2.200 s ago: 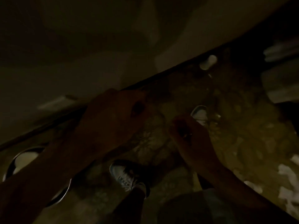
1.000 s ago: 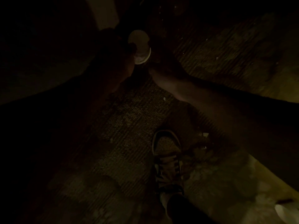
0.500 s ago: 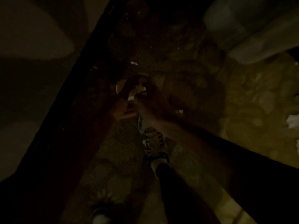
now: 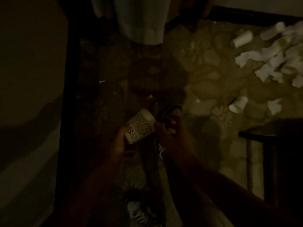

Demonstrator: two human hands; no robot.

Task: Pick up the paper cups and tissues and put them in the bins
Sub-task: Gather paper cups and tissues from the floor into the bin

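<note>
In very dim light, a printed paper cup (image 4: 139,126) is held just below the middle of the view, tilted with one end toward 1 o'clock. The left hand (image 4: 119,143) is wrapped round its lower end from 7 o'clock, fingers curled about the wall. The right hand (image 4: 172,134) is set close against the cup at its 3 o'clock side, fingers bent. Whether the cup is gripped by it or only touched cannot be told in the gloom. A shoe (image 4: 174,111) is seen just beyond the right hand, and a second shoe (image 4: 141,212) at 6 o'clock near the bottom edge. On the patterned carpet (image 4: 206,82), a fallen paper cup (image 4: 238,104) lies at 3 o'clock, with a crumpled tissue (image 4: 274,106) just beside it. Another cup (image 4: 242,38) and a heap of tissues (image 4: 270,63) are scattered at 2 o'clock. A pale curtain (image 4: 141,22) hangs at 12 o'clock. A dark skirting board (image 4: 68,95) runs along the wall at 9 o'clock, and a dark table (image 4: 270,133) stands at 4 o'clock.
</note>
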